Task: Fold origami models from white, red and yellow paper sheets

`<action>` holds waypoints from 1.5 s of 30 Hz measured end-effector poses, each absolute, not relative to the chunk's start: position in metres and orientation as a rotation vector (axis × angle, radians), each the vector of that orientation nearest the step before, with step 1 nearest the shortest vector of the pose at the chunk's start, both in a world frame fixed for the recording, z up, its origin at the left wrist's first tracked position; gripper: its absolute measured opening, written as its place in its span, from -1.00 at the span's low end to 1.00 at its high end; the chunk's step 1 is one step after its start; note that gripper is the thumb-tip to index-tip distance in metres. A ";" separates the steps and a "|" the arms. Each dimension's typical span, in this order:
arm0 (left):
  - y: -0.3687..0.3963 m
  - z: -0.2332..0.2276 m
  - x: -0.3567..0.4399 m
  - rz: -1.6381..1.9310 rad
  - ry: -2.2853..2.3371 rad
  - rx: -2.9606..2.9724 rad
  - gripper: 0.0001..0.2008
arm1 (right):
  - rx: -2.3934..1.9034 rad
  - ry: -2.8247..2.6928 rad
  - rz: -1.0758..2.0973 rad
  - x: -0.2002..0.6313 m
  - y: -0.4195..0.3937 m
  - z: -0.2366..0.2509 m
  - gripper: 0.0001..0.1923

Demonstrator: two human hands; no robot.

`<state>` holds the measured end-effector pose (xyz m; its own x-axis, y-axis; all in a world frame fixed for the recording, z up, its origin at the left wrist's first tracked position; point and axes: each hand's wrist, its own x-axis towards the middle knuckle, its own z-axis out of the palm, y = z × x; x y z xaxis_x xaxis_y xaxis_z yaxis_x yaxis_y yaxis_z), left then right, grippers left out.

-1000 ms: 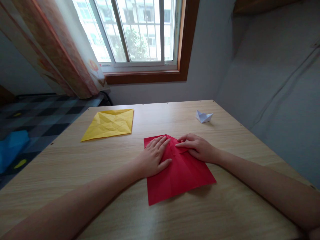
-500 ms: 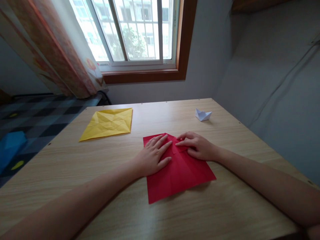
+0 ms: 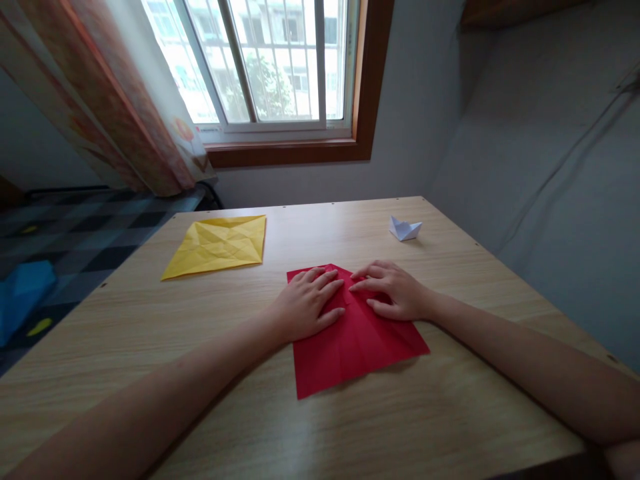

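A sheet of red paper [image 3: 357, 350], creased and partly folded at its far edge, lies on the table in the head view. Flat on its left part rests my left hand [image 3: 307, 303], fingers stretched out and the thumb apart. My right hand [image 3: 393, 290] lies over the upper right part, its fingers spread and the tips on the paper near the middle crease. The two hands are a small gap apart, and they hide parts of the folds under them.
Creased yellow paper [image 3: 220, 247] lies at the table's far left. A small white paper boat [image 3: 405, 229] stands at the far right of the wooden table [image 3: 210, 427]. Left of the table, a blue paper piece [image 3: 25, 293] lies on checked cloth [image 3: 80, 233]. Behind is a window [image 3: 270, 67].
My right hand's fingers have spread and flattened more onto the red paper, the thumb moving slightly left. My left hand stays almost where it was.
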<state>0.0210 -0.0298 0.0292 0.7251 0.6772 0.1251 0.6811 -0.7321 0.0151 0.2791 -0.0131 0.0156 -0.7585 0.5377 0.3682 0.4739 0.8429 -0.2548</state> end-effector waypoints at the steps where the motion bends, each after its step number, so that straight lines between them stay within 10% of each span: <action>1: -0.029 0.030 0.023 -0.221 -1.142 -2.882 -0.47 | -0.749 -2.584 0.203 0.279 -0.013 0.016 -0.63; 15: -0.022 0.027 0.028 -0.410 -1.281 -2.804 -0.67 | -0.694 -2.551 0.211 0.275 -0.010 0.015 -0.72; 45: -0.017 0.024 0.024 -0.175 -1.378 -2.847 -0.40 | -0.791 -2.408 0.354 0.274 0.005 0.008 -0.73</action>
